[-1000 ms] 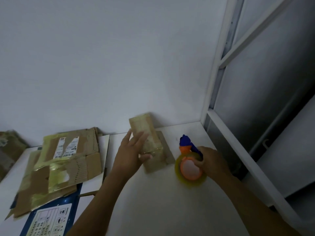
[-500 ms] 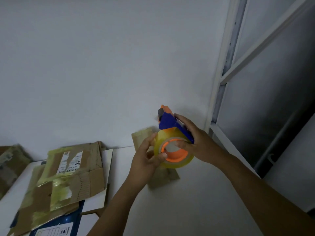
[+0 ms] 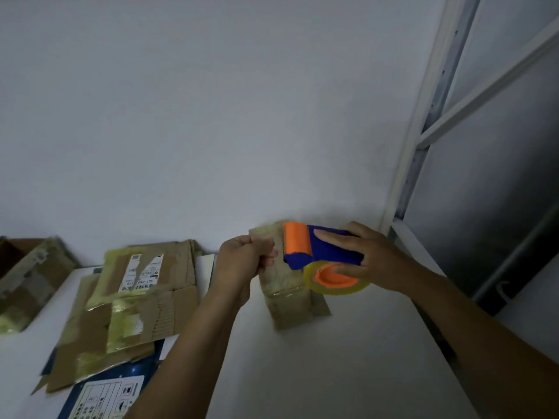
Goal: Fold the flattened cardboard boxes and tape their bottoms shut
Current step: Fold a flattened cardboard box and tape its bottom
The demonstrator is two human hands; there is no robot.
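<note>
Hands: left hand (image 3: 242, 261) curled, right hand (image 3: 379, 263) round blue-orange plastic tape dispenser (image 3: 332, 251).

We've got a pretty loud tape dispenser (image 3: 326, 252) here: deep blue body, bright orange roller (image 3: 298, 238) up front, orange core, and the tape roll (image 3: 335, 288) on it is see-through yellowish. Right under the dispenser, the small cardboard box (image 3: 289, 300) is dull brown under glossy yellow-green tape. Left of the dispenser, the flattened boxes (image 3: 169, 306) are ribbed brown with shiny yellowish strips and a white label (image 3: 142, 272) with black barcode print. Further down-left of it we see a dark blue sheet (image 3: 137, 368) with a white panel. The table (image 3: 332, 373) is plain white.
</note>
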